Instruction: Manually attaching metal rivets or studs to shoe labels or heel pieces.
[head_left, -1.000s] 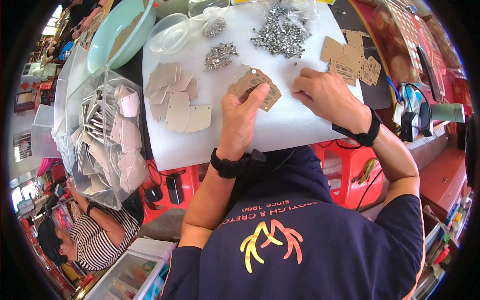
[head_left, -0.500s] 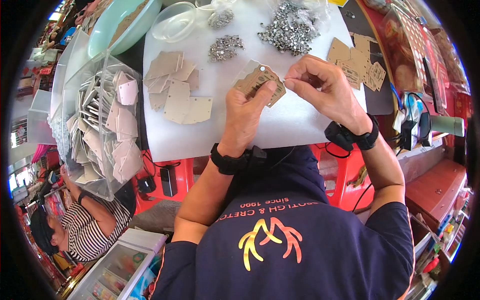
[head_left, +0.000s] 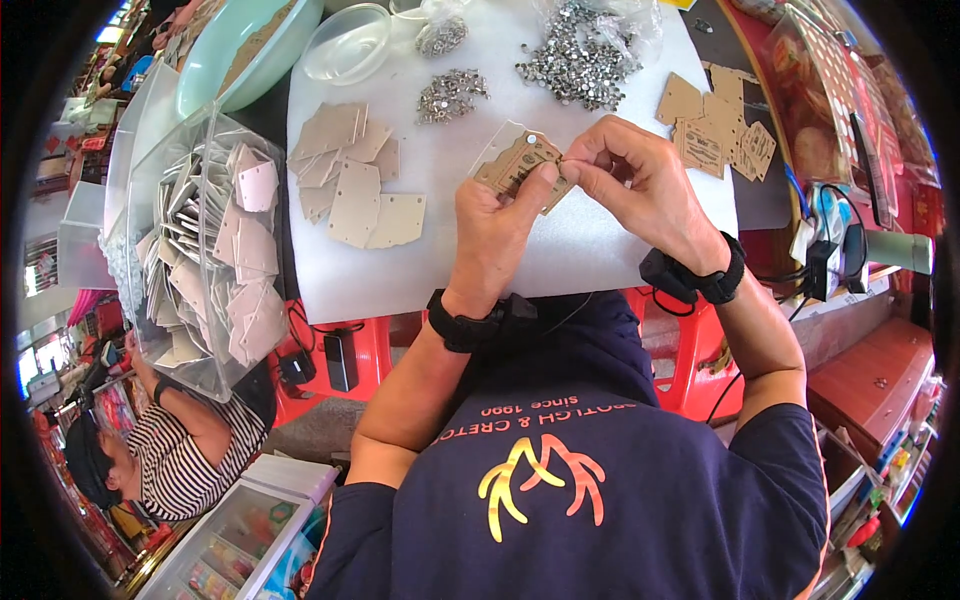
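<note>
My left hand (head_left: 488, 228) grips a brown printed cardboard card (head_left: 514, 160) over the white foam sheet, thumb on top. A round silver stud shows at the card's upper edge. My right hand (head_left: 640, 178) is closed in a pinch at the card's right corner; whatever lies between its fingertips is too small to make out. Behind the card are a small heap of metal pieces (head_left: 452, 96) and a larger heap of silver studs (head_left: 575, 75). Plain beige cards (head_left: 355, 205) lie loosely stacked to the left, and brown printed cards (head_left: 698, 145) to the right.
A clear plastic bin (head_left: 212, 345) full of beige cards stands at the left, below a pale green basin (head_left: 195, 85). Clear round tubs (head_left: 345, 45) sit at the back. Cables and a charger (head_left: 825, 260) are at the right edge. Another person (head_left: 185, 450) sits at lower left.
My right fingertips have moved slightly left and down, closing the small gap to the card's right corner. My left hand and the card have shifted a little.
</note>
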